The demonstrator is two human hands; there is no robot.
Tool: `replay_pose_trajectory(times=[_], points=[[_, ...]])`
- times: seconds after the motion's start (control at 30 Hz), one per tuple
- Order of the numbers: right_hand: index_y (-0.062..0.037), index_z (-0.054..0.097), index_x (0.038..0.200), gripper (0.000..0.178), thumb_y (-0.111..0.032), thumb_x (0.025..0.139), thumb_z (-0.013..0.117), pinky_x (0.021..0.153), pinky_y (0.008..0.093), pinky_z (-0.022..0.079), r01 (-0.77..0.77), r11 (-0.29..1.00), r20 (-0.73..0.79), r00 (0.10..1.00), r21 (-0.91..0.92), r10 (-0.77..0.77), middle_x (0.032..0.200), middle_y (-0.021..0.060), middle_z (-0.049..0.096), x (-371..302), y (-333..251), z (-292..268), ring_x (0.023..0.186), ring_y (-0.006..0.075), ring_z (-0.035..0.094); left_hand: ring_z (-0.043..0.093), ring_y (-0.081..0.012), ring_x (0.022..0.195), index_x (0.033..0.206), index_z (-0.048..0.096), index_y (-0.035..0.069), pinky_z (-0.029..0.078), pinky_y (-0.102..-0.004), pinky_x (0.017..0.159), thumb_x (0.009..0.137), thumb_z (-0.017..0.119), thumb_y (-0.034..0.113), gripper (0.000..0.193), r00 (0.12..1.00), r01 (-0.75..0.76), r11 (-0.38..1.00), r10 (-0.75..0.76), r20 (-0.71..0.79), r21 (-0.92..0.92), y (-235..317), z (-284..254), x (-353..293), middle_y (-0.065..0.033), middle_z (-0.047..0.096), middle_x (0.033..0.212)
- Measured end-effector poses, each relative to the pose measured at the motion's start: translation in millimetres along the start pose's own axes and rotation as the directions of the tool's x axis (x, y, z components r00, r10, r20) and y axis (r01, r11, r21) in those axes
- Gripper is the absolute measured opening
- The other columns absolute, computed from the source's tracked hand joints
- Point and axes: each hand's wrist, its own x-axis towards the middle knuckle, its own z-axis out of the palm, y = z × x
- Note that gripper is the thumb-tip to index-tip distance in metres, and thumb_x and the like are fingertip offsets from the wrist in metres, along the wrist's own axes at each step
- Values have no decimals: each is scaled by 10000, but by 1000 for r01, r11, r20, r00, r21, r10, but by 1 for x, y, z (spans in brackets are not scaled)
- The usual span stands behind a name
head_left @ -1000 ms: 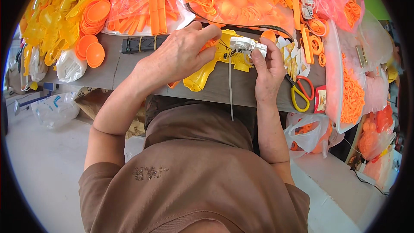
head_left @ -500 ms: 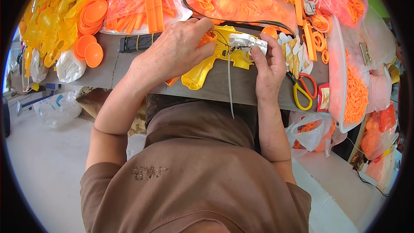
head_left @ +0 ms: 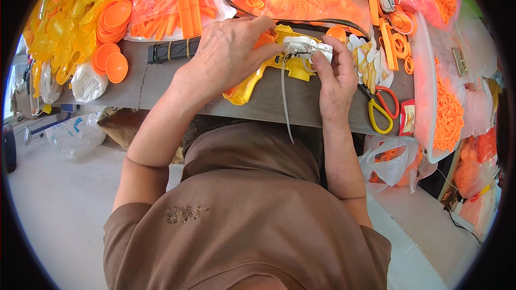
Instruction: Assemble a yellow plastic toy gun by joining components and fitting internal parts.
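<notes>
A yellow plastic toy shell half (head_left: pixel 298 69) lies at the table's near side, its handle slanting down to the left. On it sits a white plastic mechanism (head_left: pixel 297 46) with thin dark wires and a pale flexible tube (head_left: pixel 285 94) hanging over the table edge. My right hand (head_left: pixel 336 78) is closed on the mechanism's right end between thumb and fingers. My left hand (head_left: pixel 228 51) pinches an orange plastic piece (head_left: pixel 266 38) over the shell's left part; the fingers hide most of its shape.
Scissors with red and yellow handles (head_left: pixel 380 111) lie right of my right hand, below white and gold leaf-shaped pieces (head_left: pixel 371 64). A dark bar with rubber bands (head_left: pixel 169 52) lies left. Orange discs (head_left: pixel 116 67), yellow parts (head_left: pixel 64 32) and a bin of orange rings (head_left: pixel 448 107) surround the workspace.
My left hand has moved right with the orange piece, now over the shell and closer to the white mechanism. My right hand keeps its hold, and the view has shifted slightly.
</notes>
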Motion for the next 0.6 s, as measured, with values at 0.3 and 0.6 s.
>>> replay_pose_trajectory(times=[0.3, 0.6], points=[[19, 532, 1156, 353, -135, 870, 673, 715, 199, 441, 66, 998, 5, 998, -1, -66, 902, 15, 560, 1, 0, 0, 797, 66, 515, 628, -282, 730, 1083, 604, 75, 501, -393, 596, 843, 615, 170, 259, 945, -181, 977, 205, -255, 114, -13, 23, -5, -113, 633, 834], [17, 554, 1128, 301, -102, 869, 648, 712, 239, 487, -1, 994, 56, 998, 114, -5, 935, 52, 606, 6, -8, -3, 815, 101, 583, 590, -233, 710, 1114, 600, 84, 495, -349, 556, 810, 642, 111, 308, 882, -201, 974, 225, -413, 102, -15, 45, -16, -71, 534, 801]])
